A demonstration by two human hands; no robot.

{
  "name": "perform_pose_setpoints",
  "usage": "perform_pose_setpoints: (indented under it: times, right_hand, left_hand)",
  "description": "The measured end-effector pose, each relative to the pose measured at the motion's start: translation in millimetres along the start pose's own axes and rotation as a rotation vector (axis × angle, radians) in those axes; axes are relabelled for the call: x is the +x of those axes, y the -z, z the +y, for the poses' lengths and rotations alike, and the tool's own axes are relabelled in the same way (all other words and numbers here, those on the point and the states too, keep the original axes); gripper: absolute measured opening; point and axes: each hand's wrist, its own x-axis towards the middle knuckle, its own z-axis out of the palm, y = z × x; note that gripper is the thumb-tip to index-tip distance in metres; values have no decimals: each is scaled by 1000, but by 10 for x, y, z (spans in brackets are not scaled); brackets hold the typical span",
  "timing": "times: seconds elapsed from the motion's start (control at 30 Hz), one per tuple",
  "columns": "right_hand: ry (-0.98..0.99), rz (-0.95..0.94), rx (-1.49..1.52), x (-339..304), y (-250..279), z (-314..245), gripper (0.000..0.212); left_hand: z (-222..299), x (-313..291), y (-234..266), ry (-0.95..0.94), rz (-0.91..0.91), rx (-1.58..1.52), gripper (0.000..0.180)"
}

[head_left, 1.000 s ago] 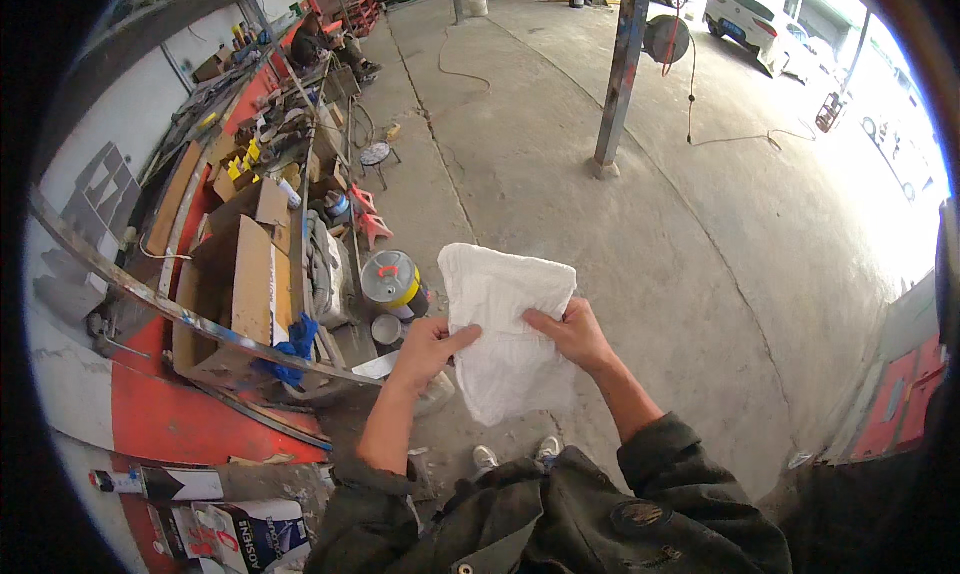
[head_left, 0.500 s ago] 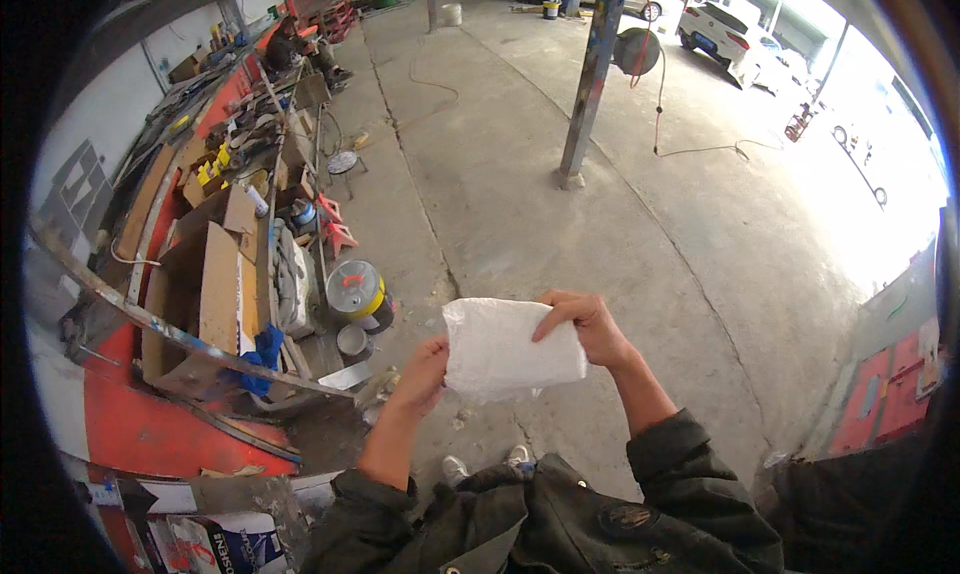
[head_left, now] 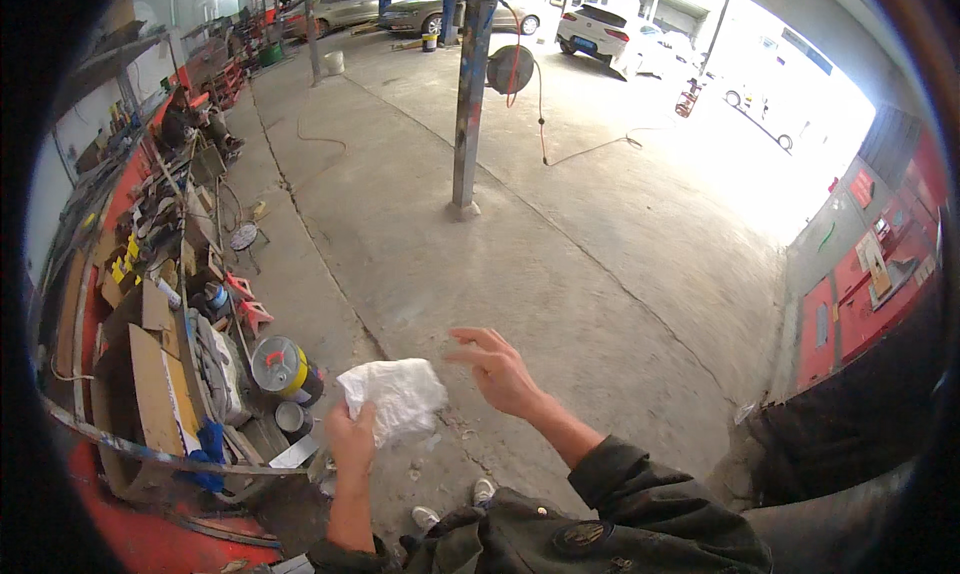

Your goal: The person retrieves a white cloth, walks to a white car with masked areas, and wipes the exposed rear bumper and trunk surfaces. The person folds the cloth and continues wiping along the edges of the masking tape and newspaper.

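Observation:
A folded white cloth, soft and crumpled on its face, hangs in front of me above the concrete floor. My left hand grips it by its left edge, thumb on the near side and the fingers mostly hidden. To the right of the cloth is my right hand, apart from it and holding nothing. Its fingers stretch out to the left, slightly spread and a little blurred.
Left of me, a metal drum with a yellow band and a small can stand beside a cluttered rack with cardboard and a blue glove. A steel post rises ahead. Red cabinets line the right; cars stand far back.
My right hand has let go of the cloth and moved away from it. The left hand still holds the cloth, now lower and further left. My view has turned to the right.

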Motion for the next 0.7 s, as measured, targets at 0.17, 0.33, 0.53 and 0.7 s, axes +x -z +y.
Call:
perform_pose_setpoints:
  times: [0.17,0.33,0.53,0.7]
  right_hand:
    - [-991,-217,826,-280,-506,-75,44]
    - [-1161,-54,1391,-577,-910,-194,61]
    - [-1344,38,1343,-985,-1655,-35,39]
    - [-1571,524,2862,-2282,-2765,620,45]
  left_hand:
    - [273,-316,-340,-88,-408,151,36]
    - [7,-232,-632,396,-251,-652,36]
    - [-996,-373,-973,55,180,156,36]
    - [-2081,-770,-967,-89,-8,267,69]
